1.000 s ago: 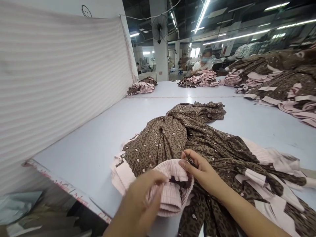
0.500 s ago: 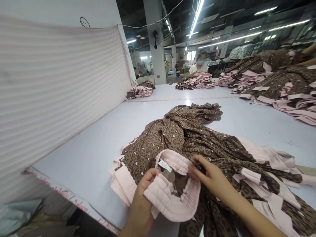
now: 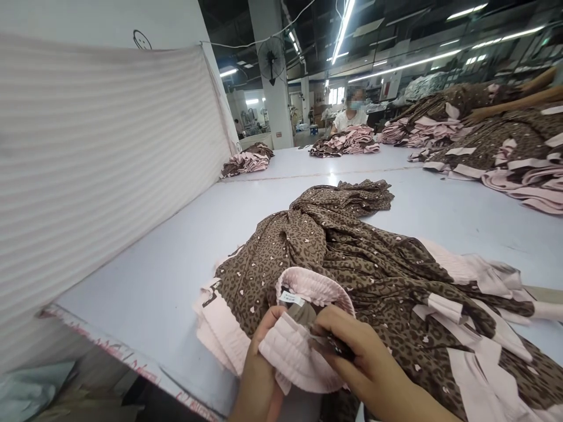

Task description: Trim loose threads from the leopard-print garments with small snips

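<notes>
At six o'clock on the pale table [image 3: 162, 252], a pink stretchy band [image 3: 290, 351] makes a loose ring, and the left hand [image 3: 261, 366], a bit toward seven, grips its side. At five o'clock the right hand [image 3: 365, 349] is curled around a small dark tool [image 3: 338, 347], its tip near the pink band, but I cannot tell if they touch. A white tag [image 3: 291, 299] shows inside the ring, and brown spotted clothes [image 3: 290, 246] lie bunched just behind, toward twelve.
</notes>
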Action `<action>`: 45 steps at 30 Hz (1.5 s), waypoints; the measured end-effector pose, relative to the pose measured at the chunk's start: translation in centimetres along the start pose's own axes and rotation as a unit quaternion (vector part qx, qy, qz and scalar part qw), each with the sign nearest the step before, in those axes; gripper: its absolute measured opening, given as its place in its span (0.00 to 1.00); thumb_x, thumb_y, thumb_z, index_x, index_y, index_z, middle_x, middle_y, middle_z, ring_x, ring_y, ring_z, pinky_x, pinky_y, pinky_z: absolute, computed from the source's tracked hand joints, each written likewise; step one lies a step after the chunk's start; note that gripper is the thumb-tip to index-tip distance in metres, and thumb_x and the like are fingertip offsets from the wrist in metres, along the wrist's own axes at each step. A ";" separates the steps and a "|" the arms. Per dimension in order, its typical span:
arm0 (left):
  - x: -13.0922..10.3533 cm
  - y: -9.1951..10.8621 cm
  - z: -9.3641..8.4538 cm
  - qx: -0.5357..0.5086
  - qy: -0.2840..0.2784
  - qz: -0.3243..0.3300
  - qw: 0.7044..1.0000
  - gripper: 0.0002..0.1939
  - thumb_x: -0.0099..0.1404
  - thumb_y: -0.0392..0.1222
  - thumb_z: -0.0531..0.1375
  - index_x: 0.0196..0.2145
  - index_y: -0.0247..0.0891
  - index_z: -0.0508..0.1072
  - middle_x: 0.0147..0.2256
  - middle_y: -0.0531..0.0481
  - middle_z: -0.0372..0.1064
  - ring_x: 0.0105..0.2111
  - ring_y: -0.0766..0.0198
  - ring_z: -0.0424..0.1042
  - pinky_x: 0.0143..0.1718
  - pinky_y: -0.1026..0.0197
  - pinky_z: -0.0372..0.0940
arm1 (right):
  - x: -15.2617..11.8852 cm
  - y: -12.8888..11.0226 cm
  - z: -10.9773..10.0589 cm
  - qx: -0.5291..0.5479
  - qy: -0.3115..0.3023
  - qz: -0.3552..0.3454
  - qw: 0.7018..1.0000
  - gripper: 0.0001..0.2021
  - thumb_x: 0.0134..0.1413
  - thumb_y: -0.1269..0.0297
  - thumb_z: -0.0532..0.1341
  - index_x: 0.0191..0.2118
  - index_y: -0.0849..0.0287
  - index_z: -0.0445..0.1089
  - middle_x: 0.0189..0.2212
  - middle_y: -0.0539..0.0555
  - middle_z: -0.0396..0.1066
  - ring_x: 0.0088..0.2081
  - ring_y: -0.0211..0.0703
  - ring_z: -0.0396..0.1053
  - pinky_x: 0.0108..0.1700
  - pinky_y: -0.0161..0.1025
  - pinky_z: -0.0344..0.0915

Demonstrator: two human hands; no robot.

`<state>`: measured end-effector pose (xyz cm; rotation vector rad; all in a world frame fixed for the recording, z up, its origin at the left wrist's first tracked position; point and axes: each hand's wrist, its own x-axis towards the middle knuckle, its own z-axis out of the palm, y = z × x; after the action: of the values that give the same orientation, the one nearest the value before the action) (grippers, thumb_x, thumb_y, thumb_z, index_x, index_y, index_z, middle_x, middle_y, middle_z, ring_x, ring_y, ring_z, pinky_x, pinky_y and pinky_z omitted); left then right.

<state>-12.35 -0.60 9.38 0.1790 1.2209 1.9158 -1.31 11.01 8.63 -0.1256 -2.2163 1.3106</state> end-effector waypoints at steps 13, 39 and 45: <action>0.6 -0.6 -0.2 -0.085 -0.050 -0.023 0.995 0.08 0.52 0.42 0.68 0.27 0.37 0.75 0.23 0.55 0.70 0.27 0.65 0.70 0.35 0.64 0.63 | -1.1 0.4 -1.3 -0.067 -0.024 0.016 0.997 0.05 0.62 0.63 0.55 0.41 0.53 0.66 0.34 0.52 0.69 0.36 0.43 0.69 0.37 0.35 0.64; 0.1 -0.8 -0.2 0.037 -0.071 -0.021 0.997 0.11 0.44 0.44 0.72 0.24 0.36 0.79 0.23 0.53 0.72 0.25 0.67 0.66 0.29 0.67 0.60 | 0.5 -1.8 -1.5 0.246 -0.073 0.109 0.960 0.14 0.60 0.57 0.56 0.26 0.57 0.57 0.25 0.46 0.54 0.29 0.38 0.53 0.32 0.33 0.53; 0.3 -0.8 -0.2 -0.010 -0.052 -0.056 0.997 0.14 0.41 0.47 0.73 0.24 0.37 0.79 0.22 0.51 0.73 0.24 0.64 0.68 0.30 0.63 0.63 | -0.8 -0.7 -2.4 0.182 -0.075 0.116 0.973 0.12 0.61 0.53 0.55 0.35 0.55 0.67 0.34 0.50 0.65 0.37 0.43 0.63 0.40 0.35 0.58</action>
<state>-12.17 -0.32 8.52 0.1945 1.1188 1.7988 0.67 12.24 9.80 -0.1552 -2.0871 1.8897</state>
